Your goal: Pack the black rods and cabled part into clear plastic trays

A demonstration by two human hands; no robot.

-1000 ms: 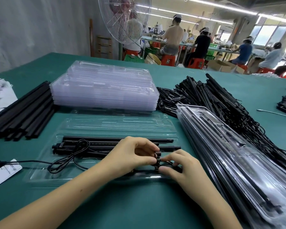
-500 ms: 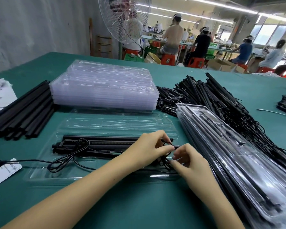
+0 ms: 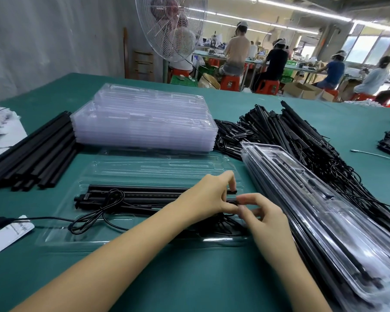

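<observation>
An open clear plastic tray lies on the green table in front of me. Black rods lie lengthwise in it, and the cabled part's thin black cable loops over their left end and runs off to the left. My left hand and my right hand meet over the tray's right end. Both pinch a small black piece of the cable there. More coiled cable lies under my hands, partly hidden.
A stack of empty clear trays stands behind the open tray. Loose black rods lie at the left, a packed tray pile at the right, a heap of cabled parts behind it. A white label lies at the left edge.
Both hands have moved up and away from the tray's near edge toward the rods' right end, still working the cable between their fingertips.
</observation>
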